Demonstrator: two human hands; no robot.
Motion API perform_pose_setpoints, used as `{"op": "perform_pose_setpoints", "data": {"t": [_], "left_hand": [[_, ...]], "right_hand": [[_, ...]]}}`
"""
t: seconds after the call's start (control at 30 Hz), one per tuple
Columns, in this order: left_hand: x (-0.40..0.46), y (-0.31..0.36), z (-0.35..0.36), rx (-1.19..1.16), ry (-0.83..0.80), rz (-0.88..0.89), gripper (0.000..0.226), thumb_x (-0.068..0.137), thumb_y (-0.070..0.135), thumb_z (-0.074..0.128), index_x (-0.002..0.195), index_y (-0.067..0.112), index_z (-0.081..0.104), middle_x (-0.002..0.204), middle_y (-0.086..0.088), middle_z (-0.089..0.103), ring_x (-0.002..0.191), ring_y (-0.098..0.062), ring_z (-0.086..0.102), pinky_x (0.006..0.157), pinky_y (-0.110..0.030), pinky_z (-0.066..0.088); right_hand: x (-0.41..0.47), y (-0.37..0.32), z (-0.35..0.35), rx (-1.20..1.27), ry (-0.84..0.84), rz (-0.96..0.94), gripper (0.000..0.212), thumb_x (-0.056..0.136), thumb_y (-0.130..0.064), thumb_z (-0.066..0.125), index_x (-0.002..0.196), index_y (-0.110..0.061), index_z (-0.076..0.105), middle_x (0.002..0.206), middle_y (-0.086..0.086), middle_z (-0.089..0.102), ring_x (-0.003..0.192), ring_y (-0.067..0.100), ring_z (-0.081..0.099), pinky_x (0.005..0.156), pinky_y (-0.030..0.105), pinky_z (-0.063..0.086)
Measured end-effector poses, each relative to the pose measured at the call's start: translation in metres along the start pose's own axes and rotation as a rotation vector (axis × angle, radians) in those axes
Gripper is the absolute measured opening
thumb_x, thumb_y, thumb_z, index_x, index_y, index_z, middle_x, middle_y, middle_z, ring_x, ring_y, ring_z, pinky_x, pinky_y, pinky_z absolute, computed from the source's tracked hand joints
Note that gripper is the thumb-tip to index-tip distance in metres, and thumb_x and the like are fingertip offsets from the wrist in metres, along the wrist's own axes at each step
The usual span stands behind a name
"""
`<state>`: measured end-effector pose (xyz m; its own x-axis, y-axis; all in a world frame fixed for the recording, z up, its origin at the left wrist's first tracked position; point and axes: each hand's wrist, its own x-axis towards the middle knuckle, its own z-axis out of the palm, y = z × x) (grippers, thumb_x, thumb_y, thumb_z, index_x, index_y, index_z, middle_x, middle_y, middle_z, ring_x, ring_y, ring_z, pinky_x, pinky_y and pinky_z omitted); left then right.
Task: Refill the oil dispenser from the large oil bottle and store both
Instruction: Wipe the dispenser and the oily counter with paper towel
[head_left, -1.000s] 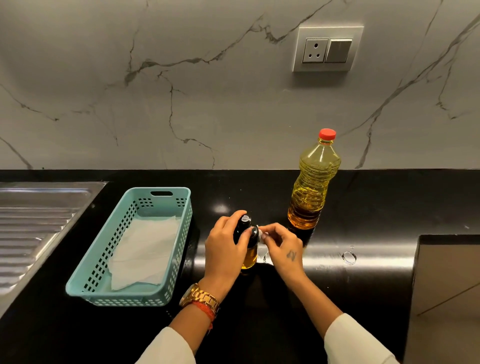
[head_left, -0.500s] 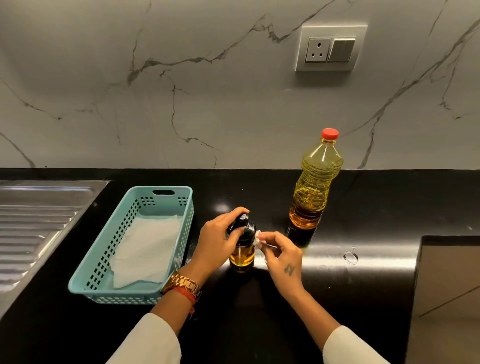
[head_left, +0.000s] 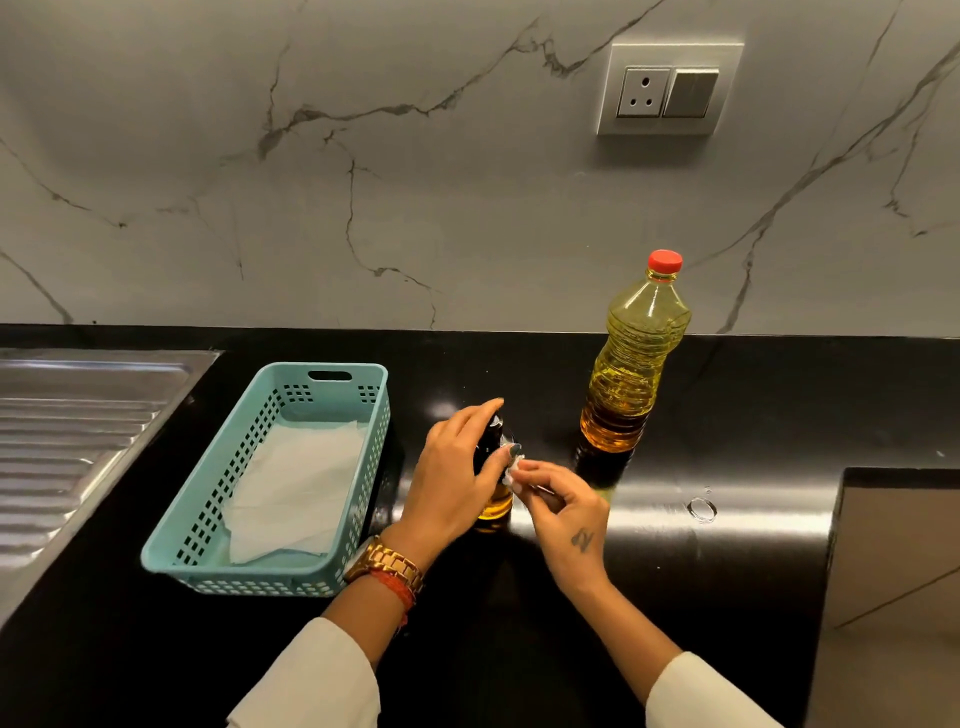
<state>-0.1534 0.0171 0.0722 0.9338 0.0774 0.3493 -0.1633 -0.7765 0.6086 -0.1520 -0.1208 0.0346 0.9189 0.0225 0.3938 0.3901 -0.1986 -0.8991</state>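
Hands had shifted: the left hand (head_left: 457, 467) gripped the small dark glass oil dispenser (head_left: 492, 470) lower, while the right hand (head_left: 563, 512) pinched something white at its top, apparently the cap; refilling seemed pending.

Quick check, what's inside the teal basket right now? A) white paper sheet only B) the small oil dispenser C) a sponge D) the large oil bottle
A: the teal basket holds only a white paper sheet; the oil dispenser stands on the counter in the left hand, and the large oil bottle stands farther right.
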Motion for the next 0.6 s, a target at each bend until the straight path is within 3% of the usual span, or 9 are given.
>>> {"op": "perform_pose_setpoints", "data": {"t": [0.13,0.23,0.43,0.6], "left_hand": [[0.004,0.005,0.001,0.026,0.099,-0.015,0.040,0.087,0.021,0.060,0.127,0.025,0.053,0.107,0.001,0.060,0.099,-0.016,0.056,0.082,-0.026,0.046],[0.008,0.005,-0.004,0.006,0.090,0.010,0.041,0.085,0.018,0.063,0.124,0.024,0.056,0.107,0.000,0.063,0.098,-0.016,0.060,0.083,-0.027,0.047],[0.009,0.002,-0.006,-0.113,0.029,-0.023,0.041,0.083,0.017,0.066,0.119,0.026,0.049,0.105,0.001,0.069,0.093,-0.019,0.066,0.080,-0.038,0.054],[0.007,-0.003,-0.005,-0.207,-0.011,0.001,0.038,0.086,0.008,0.061,0.119,0.025,0.054,0.104,0.004,0.067,0.097,-0.010,0.063,0.086,-0.027,0.052]], "right_hand": [[0.015,0.007,0.002,-0.059,-0.044,0.126,0.021,0.078,-0.002,0.069,0.085,-0.022,0.068,0.084,-0.007,0.069,0.080,-0.001,0.065,0.071,0.012,0.051],[0.040,0.005,0.003,-0.062,-0.098,0.170,0.021,0.082,-0.005,0.065,0.097,-0.019,0.067,0.089,-0.008,0.068,0.084,0.000,0.065,0.077,0.014,0.052],[0.040,-0.011,-0.001,-0.129,-0.039,-0.030,0.018,0.080,-0.006,0.068,0.095,-0.016,0.072,0.090,-0.010,0.070,0.088,-0.001,0.064,0.075,0.010,0.050],[0.003,0.002,-0.003,-0.086,0.005,-0.028,0.024,0.078,0.001,0.068,0.092,-0.018,0.073,0.094,-0.006,0.071,0.093,0.002,0.064,0.081,0.021,0.053]]}}
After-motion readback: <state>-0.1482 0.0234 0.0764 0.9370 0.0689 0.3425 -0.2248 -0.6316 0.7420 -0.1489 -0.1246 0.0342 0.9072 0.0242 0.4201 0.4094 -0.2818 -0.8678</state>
